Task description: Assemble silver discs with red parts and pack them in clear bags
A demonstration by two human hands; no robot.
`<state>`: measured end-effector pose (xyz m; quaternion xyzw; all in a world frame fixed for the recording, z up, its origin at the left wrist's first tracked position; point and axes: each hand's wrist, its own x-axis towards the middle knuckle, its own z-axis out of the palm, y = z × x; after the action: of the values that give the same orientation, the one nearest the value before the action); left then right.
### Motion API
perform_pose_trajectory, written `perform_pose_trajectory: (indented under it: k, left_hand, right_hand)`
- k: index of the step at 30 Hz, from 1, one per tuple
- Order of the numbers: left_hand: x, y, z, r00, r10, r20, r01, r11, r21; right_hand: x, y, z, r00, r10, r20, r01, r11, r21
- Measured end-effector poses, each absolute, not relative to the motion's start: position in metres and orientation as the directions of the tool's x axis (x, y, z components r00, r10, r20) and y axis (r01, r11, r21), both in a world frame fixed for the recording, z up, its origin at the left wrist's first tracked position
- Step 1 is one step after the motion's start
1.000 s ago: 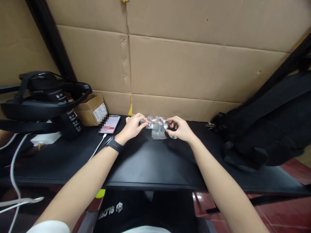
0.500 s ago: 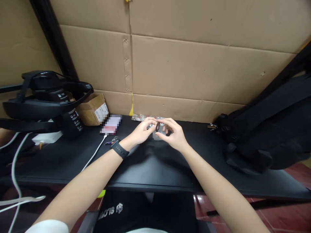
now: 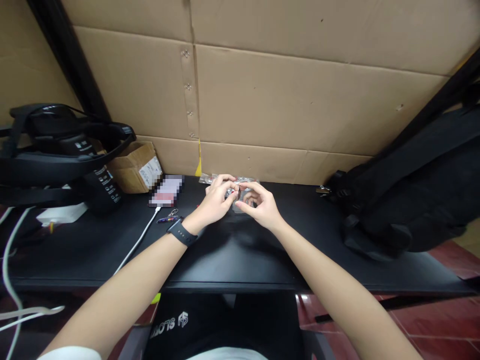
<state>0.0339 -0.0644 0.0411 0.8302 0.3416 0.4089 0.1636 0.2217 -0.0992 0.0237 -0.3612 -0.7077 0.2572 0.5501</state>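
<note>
Headset [image 3: 56, 145] gear fills the upper left of the frame, black and strapped, with a small cardboard box [image 3: 137, 167] just right of it and white cables [image 3: 15, 260] trailing off the bench [image 3: 232, 260] at the lower left. A phone [image 3: 166, 190] lies further right, its charging lead [image 3: 137, 242] running toward the near edge, and a small keyring-like item [image 3: 168, 218] sits beside the lead.

At centre frame, the left hand [image 3: 215, 202], with a black watch [image 3: 181, 233] on its wrist, and the right hand [image 3: 259, 206] meet fingertip to fingertip above the bench. Both are closed narrowly, pinching a small piece [image 3: 237, 190] between them; it is too small to name. Just behind the hands, near the cardboard wall [image 3: 300, 100], lie clear plastic packets [image 3: 228, 181], partly hidden by the fingers.

It looks like the step in hand is working on one small item taken from those packets, perhaps opening or fitting it. The next move likely calls for a fine, steady pinch from both hands, so the piece does not slip onto the dark bench, where it would be hard to spot.

A black bag [image 3: 405, 200] leans at the right of the frame.
</note>
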Motion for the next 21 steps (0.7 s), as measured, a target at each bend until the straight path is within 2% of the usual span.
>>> perform_pose_trajectory:
  k: [4,10,21]
  left_hand:
    - [0.0361,-0.0688,0.0431,0.423,0.712,0.560,0.493,-0.700,0.518]
    - [0.0363,-0.0718,0.0458,0.398,0.716,0.573,0.533,-0.689,0.491]
    - [0.0361,-0.0667,0.0418,0.455,0.643,0.616,0.327,-0.764,0.557]
  right_hand:
    - [0.2196,-0.1013,0.0264,-0.097,0.777,0.622,0.243,0.624,-0.742]
    - [0.2200,-0.1050,0.0305,-0.118,0.744,0.657,0.388,0.644,-0.659]
    - [0.2228,-0.1029,0.0320,-0.101,0.772,0.628,0.279,0.628,-0.727]
